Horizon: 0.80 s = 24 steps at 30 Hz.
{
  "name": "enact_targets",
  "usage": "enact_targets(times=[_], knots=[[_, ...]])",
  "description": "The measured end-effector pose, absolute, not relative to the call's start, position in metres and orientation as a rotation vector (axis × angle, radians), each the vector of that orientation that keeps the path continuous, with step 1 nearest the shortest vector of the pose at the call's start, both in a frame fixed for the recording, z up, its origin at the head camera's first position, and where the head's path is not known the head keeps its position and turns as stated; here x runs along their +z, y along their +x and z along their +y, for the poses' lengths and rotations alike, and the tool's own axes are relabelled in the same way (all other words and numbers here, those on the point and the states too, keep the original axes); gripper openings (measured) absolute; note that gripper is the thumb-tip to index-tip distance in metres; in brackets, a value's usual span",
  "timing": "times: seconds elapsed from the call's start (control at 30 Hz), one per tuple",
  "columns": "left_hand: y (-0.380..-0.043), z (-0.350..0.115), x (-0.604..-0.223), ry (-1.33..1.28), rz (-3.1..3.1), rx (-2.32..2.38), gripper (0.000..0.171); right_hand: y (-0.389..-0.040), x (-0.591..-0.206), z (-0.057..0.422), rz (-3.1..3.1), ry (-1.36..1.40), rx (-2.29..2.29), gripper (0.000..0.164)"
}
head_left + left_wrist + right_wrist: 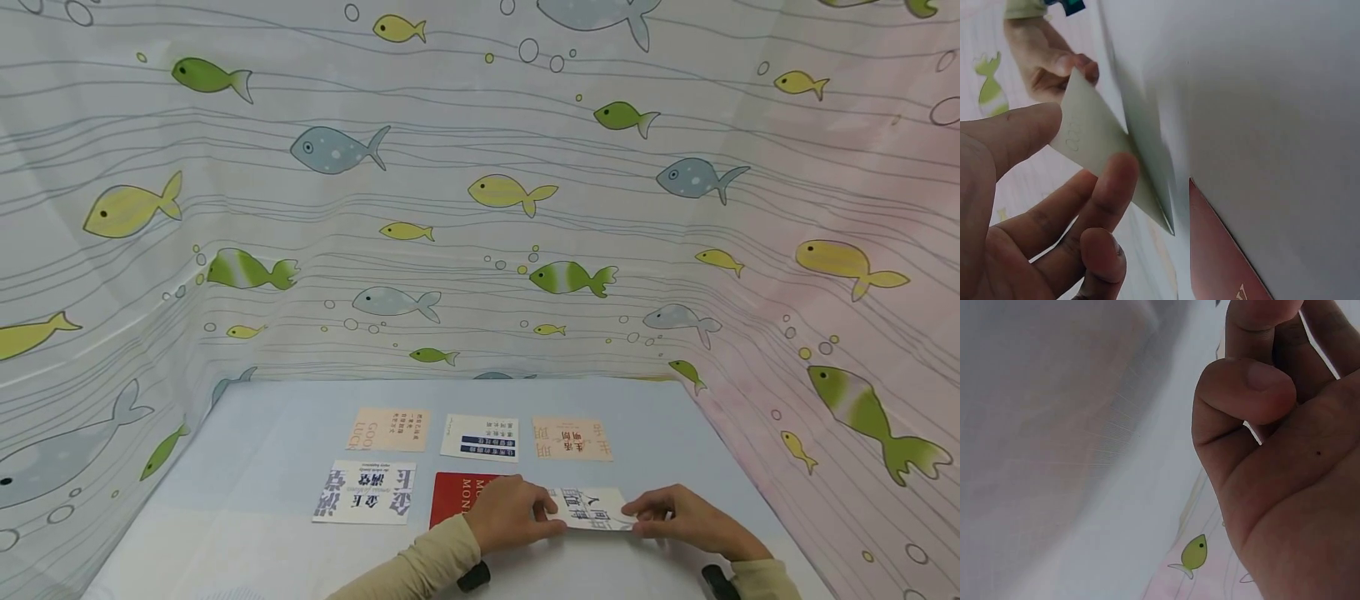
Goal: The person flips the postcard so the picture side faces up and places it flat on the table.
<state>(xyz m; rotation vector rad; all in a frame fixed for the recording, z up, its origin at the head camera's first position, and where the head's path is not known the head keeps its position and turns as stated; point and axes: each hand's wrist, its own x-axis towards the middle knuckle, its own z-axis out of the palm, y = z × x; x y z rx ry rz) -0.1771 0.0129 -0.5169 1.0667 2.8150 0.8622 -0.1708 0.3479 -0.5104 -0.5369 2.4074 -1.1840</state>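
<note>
A white card with dark blue Chinese characters (592,510) is held between both hands at the front right of the table. My left hand (513,512) pinches its left side, and my right hand (690,521) pinches the right end. From the left wrist view, the card's plain back (1094,131) tilts up off the table, with faint writing near one edge. A red card (456,497) lies just left of it, partly covered by the left hand. The right wrist view shows my right hand (1285,437) with curled fingers; the card is out of that picture.
In the back row lie a peach "GOOD LUCK" card (390,429), a white card with dark blue bars (480,437) and another peach card (572,439). A white card with blue-grey print (363,493) lies front left. Fish-patterned curtain (450,258) surrounds the white table (225,500).
</note>
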Motion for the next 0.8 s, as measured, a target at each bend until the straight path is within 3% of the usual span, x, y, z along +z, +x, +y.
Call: enact_targets(times=[0.8], knots=[[-0.185,0.0143,-0.5176,1.046,2.798,0.877,0.025,-0.178,-0.5133,0.3401,2.451,-0.456,-1.14,0.034]])
